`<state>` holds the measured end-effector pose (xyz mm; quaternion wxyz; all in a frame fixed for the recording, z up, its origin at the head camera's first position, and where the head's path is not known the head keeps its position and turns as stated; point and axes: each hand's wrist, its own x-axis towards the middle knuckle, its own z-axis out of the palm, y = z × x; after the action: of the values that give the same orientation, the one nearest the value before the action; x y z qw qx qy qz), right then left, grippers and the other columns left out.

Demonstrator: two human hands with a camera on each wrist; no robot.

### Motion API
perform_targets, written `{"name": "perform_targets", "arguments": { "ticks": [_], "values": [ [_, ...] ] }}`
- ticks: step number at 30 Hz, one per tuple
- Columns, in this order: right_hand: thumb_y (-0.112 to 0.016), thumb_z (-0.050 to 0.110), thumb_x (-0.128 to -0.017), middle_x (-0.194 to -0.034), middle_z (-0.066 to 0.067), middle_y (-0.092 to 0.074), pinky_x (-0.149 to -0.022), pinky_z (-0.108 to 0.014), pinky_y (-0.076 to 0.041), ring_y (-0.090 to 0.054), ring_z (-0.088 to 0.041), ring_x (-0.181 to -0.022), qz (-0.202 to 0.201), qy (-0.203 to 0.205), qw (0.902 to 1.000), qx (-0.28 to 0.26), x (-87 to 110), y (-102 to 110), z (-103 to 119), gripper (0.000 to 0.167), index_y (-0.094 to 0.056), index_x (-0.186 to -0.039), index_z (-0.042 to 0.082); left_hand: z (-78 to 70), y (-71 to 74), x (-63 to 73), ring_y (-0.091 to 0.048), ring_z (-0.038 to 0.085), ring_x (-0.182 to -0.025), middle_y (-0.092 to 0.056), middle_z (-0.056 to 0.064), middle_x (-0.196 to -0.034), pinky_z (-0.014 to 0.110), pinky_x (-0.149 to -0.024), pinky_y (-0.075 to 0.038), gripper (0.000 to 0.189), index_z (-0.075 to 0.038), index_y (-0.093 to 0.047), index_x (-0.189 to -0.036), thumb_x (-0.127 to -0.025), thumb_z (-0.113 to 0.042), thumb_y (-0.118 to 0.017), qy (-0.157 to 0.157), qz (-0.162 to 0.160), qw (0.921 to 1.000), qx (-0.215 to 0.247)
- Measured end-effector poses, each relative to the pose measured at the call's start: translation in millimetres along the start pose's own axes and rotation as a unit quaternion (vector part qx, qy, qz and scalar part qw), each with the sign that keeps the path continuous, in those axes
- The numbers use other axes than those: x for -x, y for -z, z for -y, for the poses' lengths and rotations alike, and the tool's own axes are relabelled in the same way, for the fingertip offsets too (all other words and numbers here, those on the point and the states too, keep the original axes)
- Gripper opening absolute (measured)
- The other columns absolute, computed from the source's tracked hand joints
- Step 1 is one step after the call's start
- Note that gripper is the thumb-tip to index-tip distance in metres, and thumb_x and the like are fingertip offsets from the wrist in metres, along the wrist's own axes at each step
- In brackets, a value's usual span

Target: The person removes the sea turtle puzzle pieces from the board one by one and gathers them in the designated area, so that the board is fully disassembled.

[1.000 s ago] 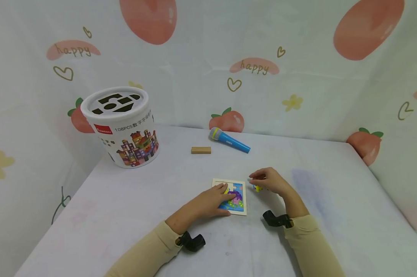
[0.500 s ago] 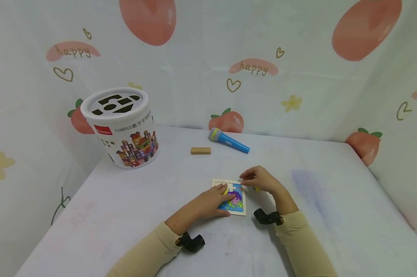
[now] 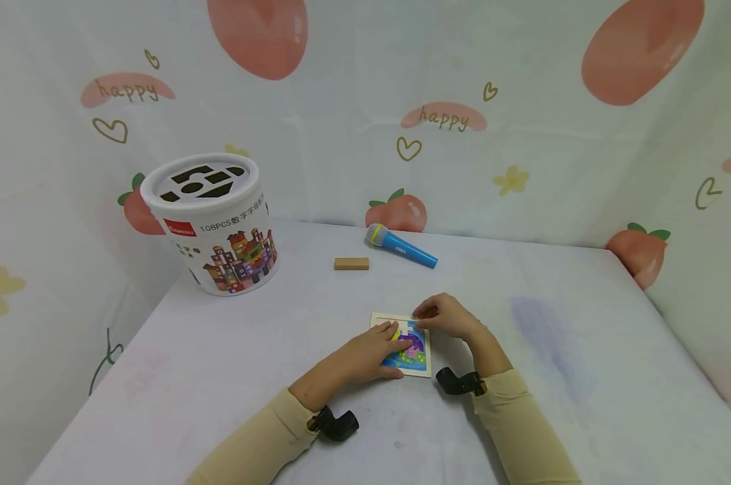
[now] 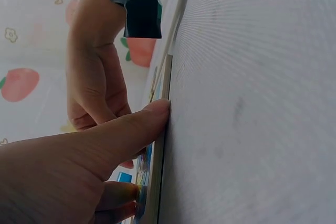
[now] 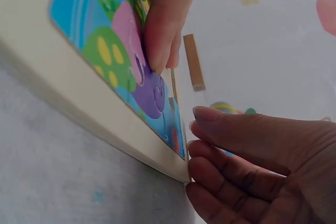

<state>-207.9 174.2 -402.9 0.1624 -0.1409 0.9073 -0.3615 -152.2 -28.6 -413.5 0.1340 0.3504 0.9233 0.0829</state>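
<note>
A small jigsaw puzzle (image 3: 421,350) in a pale wooden frame lies on the white cloth, with purple, pink, green and blue artwork. My left hand (image 3: 365,353) rests across its left side, fingers spread over the picture. In the left wrist view, the left thumb (image 4: 142,121) presses against the frame's near edge. My right hand (image 3: 450,318) is at the puzzle's upper right corner. In the right wrist view, its thumb (image 5: 236,129) and bent fingers come close together right beside that corner. I cannot tell whether a piece sits between those fingertips.
Beyond the puzzle lie a small wooden block (image 3: 351,263) and a blue toy microphone (image 3: 404,247). A large white bucket (image 3: 219,232) with shaped holes in its lid stands at the back left. Behind them hangs a peach-patterned cloth (image 3: 341,101).
My right hand has moved left from the loose blue-and-yellow piece to the puzzle's upper right corner. That piece is now hidden from the head view. The left hand stays put.
</note>
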Motion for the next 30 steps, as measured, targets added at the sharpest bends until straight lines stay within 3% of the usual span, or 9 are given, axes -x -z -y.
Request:
{"name": "perform_targets", "arguments": {
  "ticks": [8,30],
  "values": [
    [-0.067,0.009,-0.084,-0.093,-0.009,-0.067,-0.078,-0.032,-0.053,-0.055,-0.015,-0.081,0.000,-0.009,0.9999,0.006,1.7,-2.8,0.7,0.013,-0.071,-0.094,0.002,0.8,-0.9,1.7,-0.025,0.026,-0.142,-0.031,0.012,-0.151,0.040,-0.111,-0.033,0.060,-0.025,-0.044,-0.140,-0.087,-0.048,-0.058,-0.007,-0.004,0.9999,0.013],
    [-0.062,0.000,-0.085,-0.096,-0.010,-0.064,-0.084,-0.036,-0.053,-0.060,-0.019,-0.089,0.001,0.021,0.9994,0.028,6.2,-8.7,8.7,0.015,-0.069,-0.099,-0.002,1.3,-0.4,1.4,-0.026,0.029,-0.141,-0.030,0.015,-0.151,0.042,-0.111,-0.033,0.059,-0.021,-0.045,-0.139,-0.088,-0.046,-0.058,-0.014,-0.005,0.9997,0.020]
  ]
}}
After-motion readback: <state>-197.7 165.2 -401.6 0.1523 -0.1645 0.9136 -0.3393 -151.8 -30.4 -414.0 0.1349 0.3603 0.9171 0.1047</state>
